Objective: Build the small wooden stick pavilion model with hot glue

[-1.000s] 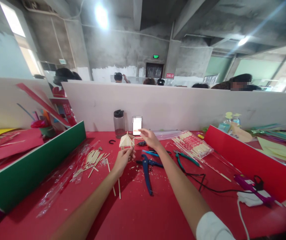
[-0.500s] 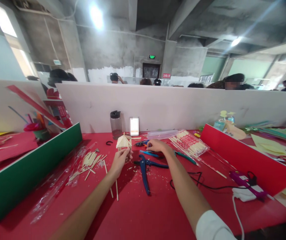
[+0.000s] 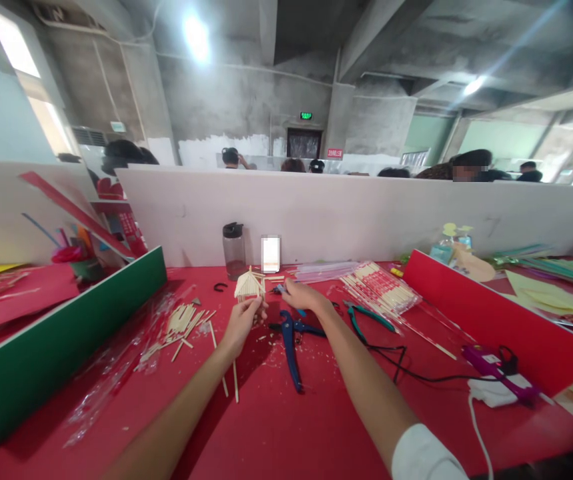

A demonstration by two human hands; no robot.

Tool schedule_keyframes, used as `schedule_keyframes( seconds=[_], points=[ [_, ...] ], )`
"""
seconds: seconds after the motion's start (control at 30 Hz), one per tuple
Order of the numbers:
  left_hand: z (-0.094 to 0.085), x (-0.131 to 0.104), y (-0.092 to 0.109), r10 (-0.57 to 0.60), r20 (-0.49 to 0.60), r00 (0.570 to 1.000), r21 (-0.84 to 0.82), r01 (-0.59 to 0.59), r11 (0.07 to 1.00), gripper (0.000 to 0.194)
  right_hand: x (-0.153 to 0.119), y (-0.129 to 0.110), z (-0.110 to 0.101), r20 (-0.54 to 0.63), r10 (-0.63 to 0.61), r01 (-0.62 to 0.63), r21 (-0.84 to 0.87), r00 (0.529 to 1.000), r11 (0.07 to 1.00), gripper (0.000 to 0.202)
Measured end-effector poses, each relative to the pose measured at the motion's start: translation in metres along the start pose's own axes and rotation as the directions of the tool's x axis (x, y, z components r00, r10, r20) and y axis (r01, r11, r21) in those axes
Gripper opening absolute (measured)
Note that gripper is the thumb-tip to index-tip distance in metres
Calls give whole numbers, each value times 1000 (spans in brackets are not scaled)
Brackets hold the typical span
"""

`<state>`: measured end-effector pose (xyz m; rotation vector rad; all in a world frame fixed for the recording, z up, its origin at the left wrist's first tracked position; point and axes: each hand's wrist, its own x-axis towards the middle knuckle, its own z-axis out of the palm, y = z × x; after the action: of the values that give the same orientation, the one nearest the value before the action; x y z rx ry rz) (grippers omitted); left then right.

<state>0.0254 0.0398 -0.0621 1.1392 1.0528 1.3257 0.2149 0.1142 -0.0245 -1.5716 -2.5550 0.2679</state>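
My left hand (image 3: 246,320) is closed on a small model house (image 3: 249,285) made of pale wooden sticks, its pointed roof facing up. Just right of the house, my right hand (image 3: 300,293) has its fingers pinched together. A small dark tool tip (image 3: 275,289) shows at those fingertips; what they hold is mostly hidden. Below the right hand lies a dark blue cutter (image 3: 290,350), its handles spread on the red tabletop (image 3: 266,433). Loose sticks (image 3: 182,323) lie in a pile left of my left hand, with small scraps around the cutter.
Behind the house stand a bottle (image 3: 234,250) and a blurred white rectangle (image 3: 271,253). Green-handled pliers (image 3: 371,319), bagged sticks (image 3: 381,285) and a purple glue gun (image 3: 496,373) with a black cord lie rightward. Green (image 3: 66,340) and red (image 3: 496,320) boards flank the workspace.
My right hand has moved left, closer to the model house, and its fingers now cover most of the small tool there. My left hand keeps its hold on the house.
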Motion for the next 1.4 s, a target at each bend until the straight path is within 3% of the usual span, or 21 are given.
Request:
schedule_keyframes(
  seconds=[0.17,0.53,0.6,0.73,0.9,0.97,1.03,1.13,1.27,1.4],
  points=[
    [-1,1,-2,13,4,1000,3,-13,1000,47,1,-1,6,-14,-18,18,23,1000,1000,31],
    [-1,1,-2,8,2,1000,2,-8,1000,47,-1,-5,9,-88,43,-39,43,995,998,45],
    [-1,1,-2,10,1,1000,4,-10,1000,47,-2,-5,5,-46,87,-85,42,995,996,45],
    [1,0,1,0,0,1000,-1,0,1000,49,-6,-2,-7,101,138,-144,49,985,988,63],
    [0,1,-1,3,1,1000,5,-3,1000,48,-14,7,-27,162,68,-85,98,984,992,69],
    [-1,3,-3,0,6,1000,8,0,1000,47,-15,9,-35,136,-41,13,197,990,980,62],
    [-1,4,-4,-3,7,1000,10,3,1000,46,-16,8,-44,51,-192,158,387,980,908,42],
    [-1,4,-3,6,9,1000,12,-6,1000,46,-18,-1,-52,-147,-311,326,673,939,664,22],
    [0,2,-1,13,9,1000,6,-13,1000,48,-20,-18,-52,-313,-330,428,822,891,375,31],
    [1,1,1,20,8,1000,3,-20,1000,47,-14,-28,-41,-463,-235,518,796,855,314,35]
  ],
)
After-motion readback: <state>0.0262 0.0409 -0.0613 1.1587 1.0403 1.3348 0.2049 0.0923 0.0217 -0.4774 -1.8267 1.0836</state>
